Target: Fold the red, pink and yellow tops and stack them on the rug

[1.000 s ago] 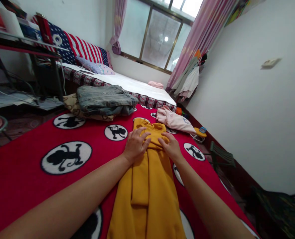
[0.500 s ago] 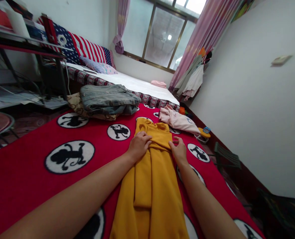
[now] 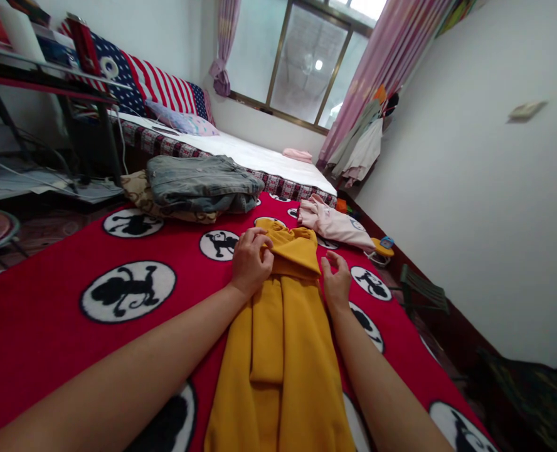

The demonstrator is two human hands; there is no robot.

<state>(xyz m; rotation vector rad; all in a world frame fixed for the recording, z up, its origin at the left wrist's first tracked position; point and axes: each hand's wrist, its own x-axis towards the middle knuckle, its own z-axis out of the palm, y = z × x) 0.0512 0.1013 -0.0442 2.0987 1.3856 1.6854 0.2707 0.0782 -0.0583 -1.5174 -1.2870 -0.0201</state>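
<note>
Left hand [image 3: 251, 262] clenched on the near-left edge of the mustard-yellow garment's [image 3: 283, 351] folded-over top, fingers [image 3: 256, 241] curled over the cloth, thumb hidden beneath. Right hand [image 3: 336, 282] at the right edge of the same fold, fingers [image 3: 334, 258] loosely curled and half open, fingertips just beside the cloth; cannot tell whether any cloth is pinched there. Both forearms reaching in from the bottom of the view, one on each side of the garment.

Garment laid lengthwise on a red blanket [image 3: 47, 326] printed with white circles holding black monkey figures, narrow strip of cloth folded along its middle, far end doubled back toward the hands, gathered ruffle showing at the far edge.

Beyond the left hand, well apart: folded denim jeans [image 3: 203, 183] stacked on a beige patterned cloth [image 3: 140, 191]. Beyond the right hand: crumpled pink garment [image 3: 332, 227] on the blanket's far right edge.

Farther back: bed [image 3: 259, 160] with a white sheet, a small pink item [image 3: 297, 154], a floral pillow [image 3: 182, 124] and a stars-and-stripes cushion [image 3: 151, 88]. Far left: dark metal shelf [image 3: 43, 81]. At the back: window [image 3: 302, 63] with pink curtains [image 3: 382, 63], clothes hanging [image 3: 360, 147] beside the white wall.
</note>
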